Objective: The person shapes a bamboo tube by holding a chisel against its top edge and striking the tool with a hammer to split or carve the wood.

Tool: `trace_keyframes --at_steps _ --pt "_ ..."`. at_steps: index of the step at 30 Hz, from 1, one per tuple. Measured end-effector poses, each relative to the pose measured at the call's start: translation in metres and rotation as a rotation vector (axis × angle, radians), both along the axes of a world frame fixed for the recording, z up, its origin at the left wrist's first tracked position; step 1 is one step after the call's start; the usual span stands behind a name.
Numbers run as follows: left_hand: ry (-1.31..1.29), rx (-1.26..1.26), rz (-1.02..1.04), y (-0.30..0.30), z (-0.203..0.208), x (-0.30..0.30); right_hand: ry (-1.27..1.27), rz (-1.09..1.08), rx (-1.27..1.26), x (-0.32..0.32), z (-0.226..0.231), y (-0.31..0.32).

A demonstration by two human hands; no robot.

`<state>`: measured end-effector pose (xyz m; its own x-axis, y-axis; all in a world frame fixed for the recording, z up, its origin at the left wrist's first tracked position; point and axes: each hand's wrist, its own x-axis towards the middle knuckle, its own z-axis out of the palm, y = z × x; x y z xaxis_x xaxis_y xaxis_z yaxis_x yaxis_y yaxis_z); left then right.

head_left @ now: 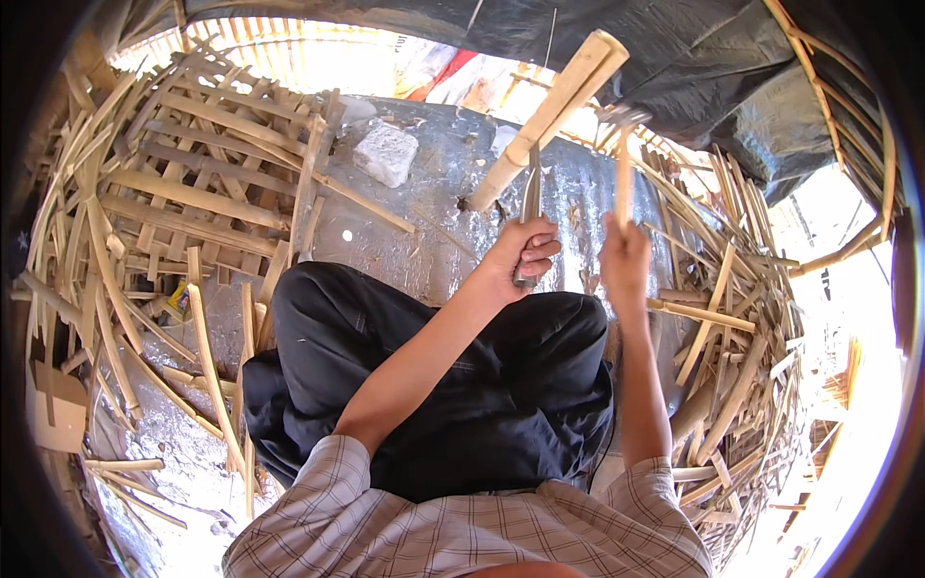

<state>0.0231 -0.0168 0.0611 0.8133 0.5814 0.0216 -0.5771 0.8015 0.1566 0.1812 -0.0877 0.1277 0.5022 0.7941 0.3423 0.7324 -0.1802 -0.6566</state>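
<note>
My left hand (523, 256) is shut on the handle of a metal blade (531, 189). The blade stands upright, its upper end against a pale bamboo pole (551, 114) that slants up to the right above my knees. My right hand (624, 258) grips the thin wooden handle of a hammer (622, 164), raised just right of the blade with its dark head beside the pole. The two hands are close together, apart by about a hand's width. I sit with legs in dark trousers (453, 366) folded under both arms.
Split bamboo strips (207, 356) lie heaped at left and right. A lattice of bamboo slats (207, 164) lies at the upper left. A grey stone block (385, 153) rests on the grey ground ahead. Black sheeting (694, 67) hangs overhead.
</note>
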Motion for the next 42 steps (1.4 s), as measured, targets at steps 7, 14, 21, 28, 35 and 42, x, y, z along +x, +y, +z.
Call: trace_keyframes --at_steps 7,14,21,28,35,42 --pt "-0.057 -0.036 -0.076 0.0 0.0 0.004 0.365 0.183 0.456 0.006 -0.017 0.028" --pt "0.064 -0.009 -0.047 -0.004 0.0 0.003 -0.147 0.179 -0.038 -0.018 0.004 0.009" --pt "0.003 0.016 -0.097 -0.002 0.0 0.003 0.056 0.069 0.226 -0.011 -0.002 0.006" --pt "0.118 -0.003 -0.088 -0.01 -0.009 0.012 0.074 0.143 -0.142 -0.005 0.006 0.002" --pt "0.039 0.001 -0.104 -0.008 -0.007 0.013 0.154 0.011 0.364 -0.003 -0.006 0.006" --pt "0.017 -0.028 -0.119 -0.003 -0.008 0.008 0.003 0.056 -0.116 -0.004 0.005 -0.037"
